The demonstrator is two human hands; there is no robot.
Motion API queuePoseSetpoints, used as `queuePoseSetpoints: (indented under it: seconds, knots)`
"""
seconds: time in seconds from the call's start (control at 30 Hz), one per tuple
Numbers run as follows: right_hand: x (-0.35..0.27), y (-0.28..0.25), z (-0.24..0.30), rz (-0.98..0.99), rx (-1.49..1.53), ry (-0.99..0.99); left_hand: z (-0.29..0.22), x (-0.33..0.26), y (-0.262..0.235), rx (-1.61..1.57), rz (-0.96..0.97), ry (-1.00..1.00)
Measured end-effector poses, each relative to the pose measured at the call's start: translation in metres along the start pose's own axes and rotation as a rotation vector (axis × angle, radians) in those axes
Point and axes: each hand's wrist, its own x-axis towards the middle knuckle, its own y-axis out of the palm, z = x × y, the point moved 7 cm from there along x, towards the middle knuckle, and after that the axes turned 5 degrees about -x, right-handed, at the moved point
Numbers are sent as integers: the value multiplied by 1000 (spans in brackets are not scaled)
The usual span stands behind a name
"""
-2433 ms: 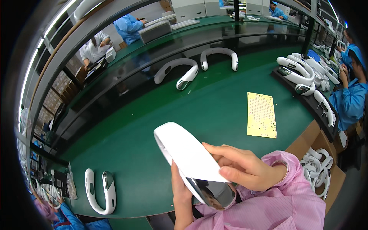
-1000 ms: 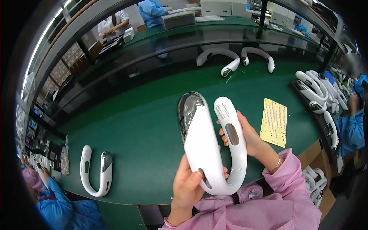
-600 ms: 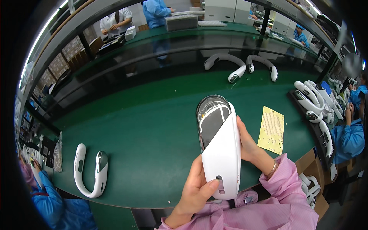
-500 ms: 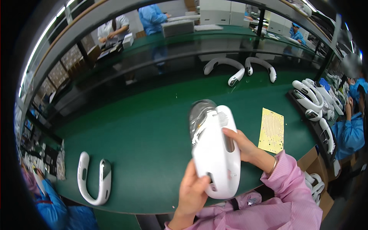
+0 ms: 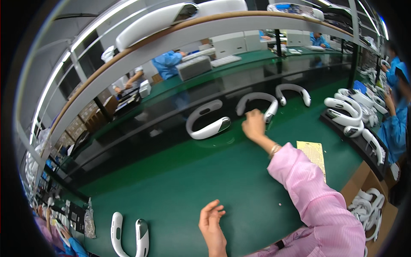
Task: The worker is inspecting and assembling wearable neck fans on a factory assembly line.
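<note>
My right hand [image 5: 254, 125] reaches across the green table, its fingers curled together beside the front tip of a white U-shaped neck fan [image 5: 257, 97]. Whatever those fingers may hold is hidden, and contact with the fan cannot be made out. To the left of that hand lies another neck fan [image 5: 210, 129] with a shiny silver end; a third neck fan [image 5: 299, 89] lies farther right. Close to the near edge, my left hand [image 5: 212, 227] hovers with nothing in it, fingers loosely bent and apart.
At the near left lies one more neck fan [image 5: 142, 240]. A yellow perforated sheet [image 5: 312, 155] rests right of my right forearm. A dark tray [image 5: 376, 165] holds several white fans, above a cardboard box [image 5: 387, 222] of white parts. A shelf rail [image 5: 222, 15] crosses overhead. Co-workers sit around.
The neck fan that both hands held is out of them, and an additional one lies at the back. My right hand has moved forward; my left hand has opened. The view has shifted.
</note>
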Motion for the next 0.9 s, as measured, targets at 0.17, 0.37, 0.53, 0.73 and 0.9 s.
queuePoseSetpoints:
  seconds: [0.17,0.37,0.53,0.73,0.9]
  knots:
    - [13,17,-131,215,-150,450,6,1,6,51,70,-67]
    - [22,37,-177,-29,785,858,31,2,-3,121,196,-161]
    - [13,-117,-65,-65,786,84,6,1,22,98,138,17]
    - [-128,-243,60,-147,467,-951,-38,-1,74,-305,266,47]
    - [-201,-282,94,-52,664,-1124,-42,-2,51,-365,140,-59]
